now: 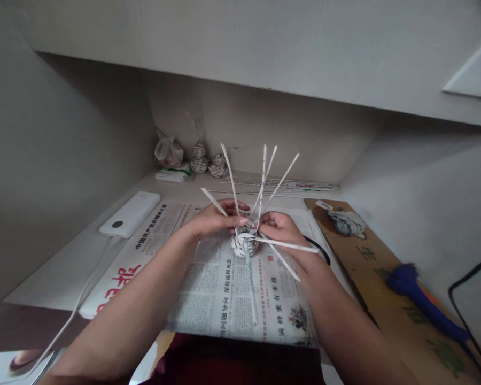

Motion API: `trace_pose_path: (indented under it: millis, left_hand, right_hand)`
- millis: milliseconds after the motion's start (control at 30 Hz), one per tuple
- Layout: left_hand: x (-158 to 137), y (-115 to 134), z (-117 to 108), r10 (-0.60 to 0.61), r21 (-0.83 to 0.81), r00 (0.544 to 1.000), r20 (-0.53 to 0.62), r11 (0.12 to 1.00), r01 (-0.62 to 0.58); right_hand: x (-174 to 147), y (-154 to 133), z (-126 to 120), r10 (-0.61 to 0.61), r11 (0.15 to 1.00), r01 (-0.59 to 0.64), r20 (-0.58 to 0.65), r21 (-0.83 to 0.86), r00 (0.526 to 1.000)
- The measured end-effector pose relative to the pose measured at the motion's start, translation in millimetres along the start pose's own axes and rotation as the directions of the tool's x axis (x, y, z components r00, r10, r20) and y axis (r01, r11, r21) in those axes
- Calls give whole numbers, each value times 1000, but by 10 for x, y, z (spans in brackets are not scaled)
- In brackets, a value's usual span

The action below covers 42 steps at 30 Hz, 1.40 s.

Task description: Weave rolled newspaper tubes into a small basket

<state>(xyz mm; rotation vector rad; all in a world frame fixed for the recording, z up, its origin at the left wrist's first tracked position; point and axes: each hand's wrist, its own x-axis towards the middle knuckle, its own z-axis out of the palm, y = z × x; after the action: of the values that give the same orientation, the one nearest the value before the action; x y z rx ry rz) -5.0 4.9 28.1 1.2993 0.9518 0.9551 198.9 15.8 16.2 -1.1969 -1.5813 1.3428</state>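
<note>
A small rounded piece woven from rolled newspaper strips (242,245) stands over the newspaper in front of me. Several stiff white paper sticks (278,245) fan out from its top, some upward, others toward me and to the right. My left hand (220,218) grips the piece's upper left side, thumb on top and fingers curled behind. On the right, my right hand (279,227) has its fingers bent in at the base of the sticks, touching the weave. What its fingertips pinch is partly hidden.
Newspaper (208,299) covers the table. Behind are two woven gourd shapes (199,158), a plastic bag (169,152), a tissue packet (173,172) and loose paper sticks (280,185). A white power bank (131,214) with a cable lies left; cardboard (369,262) and a blue glue gun (425,305) lie right.
</note>
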Motion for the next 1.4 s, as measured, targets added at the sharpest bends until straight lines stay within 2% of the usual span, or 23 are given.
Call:
trace_pose_path:
  millis: [100, 200, 300, 400, 533, 633, 767, 900, 1067, 1400]
  left_hand:
    - [9, -22, -40, 9, 59, 999, -37, 998, -7]
    - [30, -79, 13, 32, 205, 995, -94, 979, -12]
    - [45, -134, 103, 117, 355, 975, -189, 934, -43]
    - [59, -178, 159, 190, 418, 948, -256, 906, -68]
    - [84, -221, 197, 217, 378, 944, -247, 919, -112]
    - [103, -243, 236, 181, 233, 957, -227, 964, -127]
    - [119, -277, 273, 130, 81, 971, -202, 990, -115]
    - [125, -295, 258, 120, 134, 958, -260, 987, -87]
    - [128, -286, 234, 128, 209, 960, -248, 975, -76]
    - [131, -290, 279, 122, 193, 956, -268, 979, -71]
  right_hand:
    - [9, 10, -4, 26, 999, -24, -42, 28, 999]
    - [14, 33, 4, -11, 998, 13, -23, 60, 1000]
    - [16, 51, 10, -17, 998, 18, -10, 67, 1000]
    - [23, 66, 11, -8, 998, 9, -8, 67, 1000]
    - [16, 54, 19, -4, 994, 4, -2, 113, 1000]
    - [-20, 3, 26, 47, 978, -52, 28, 200, 998]
    - [-45, -34, 11, 104, 970, -114, 57, 213, 993]
    - [2, 22, -33, 90, 970, -106, 82, 219, 993]
    - [30, 61, -69, 97, 979, -113, 99, 169, 990]
    - [30, 15, -37, 0, 999, 0, 7, -43, 1000]
